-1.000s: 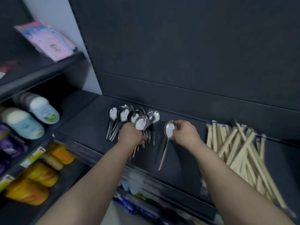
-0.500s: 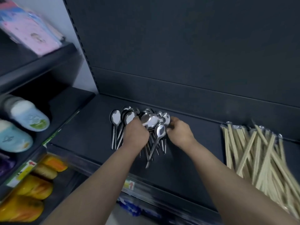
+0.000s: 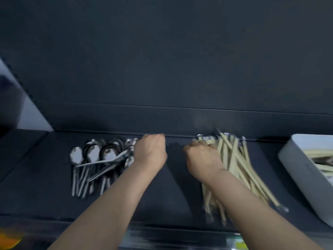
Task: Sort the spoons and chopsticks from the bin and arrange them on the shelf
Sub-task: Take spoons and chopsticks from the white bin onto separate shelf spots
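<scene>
Well along now: the spoons (image 3: 93,156) lie bunched at the left of the shelf (image 3: 176,195) and the chopsticks (image 3: 237,165) are heaped to the right, well apart. The left hand (image 3: 150,153) sits curled at the spoons' right edge where two slanted handles run in, its fingers hidden, so I cannot tell if it grips them, while the right hand (image 3: 202,159) curls its fingers over the chopsticks' far ends. The bin (image 3: 295,159) at far right shows pale sticks inside, so I'd judge sorting unfinished and both piles need squaring.

On the shelf (image 3: 176,195), the left hand (image 3: 150,153) grips spoons (image 3: 93,156), the right hand (image 3: 201,159) rests on chopsticks (image 3: 237,163) near a grey bin (image 3: 299,170).
</scene>
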